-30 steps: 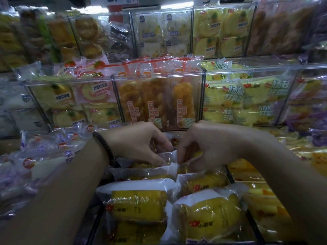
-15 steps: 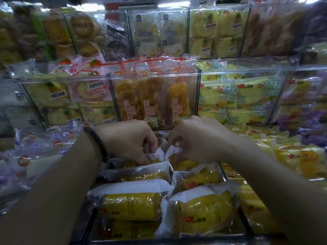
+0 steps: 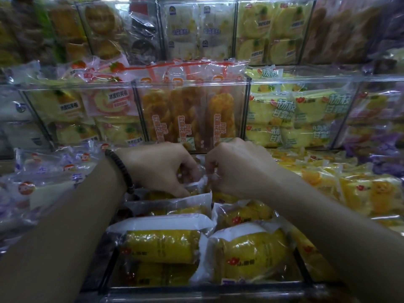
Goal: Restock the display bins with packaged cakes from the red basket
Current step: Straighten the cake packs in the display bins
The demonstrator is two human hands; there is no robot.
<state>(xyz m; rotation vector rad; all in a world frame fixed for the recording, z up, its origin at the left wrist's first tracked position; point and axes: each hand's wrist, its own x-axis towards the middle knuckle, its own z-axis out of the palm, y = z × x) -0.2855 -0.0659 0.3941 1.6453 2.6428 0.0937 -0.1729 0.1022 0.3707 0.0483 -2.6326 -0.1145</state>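
A clear display bin right in front of me holds several yellow packaged cakes in two rows. My left hand and my right hand are side by side at the back of the bin, fingers curled down. Both pinch the crinkled wrappers of the rearmost cake packages. Their fingertips are hidden behind the wrappers and each other. A dark bead bracelet circles my left wrist. No red basket is in view.
Behind the hands a clear bin of twisted orange breads stands, with yellow cake packs to its right and roll cakes to its left. White-wrapped cakes lie at the left, yellow and purple packs at the right.
Both hands have stayed at the back of the bin, drawing slightly closer together and working the rear wrappers upright. The view has shifted a little.
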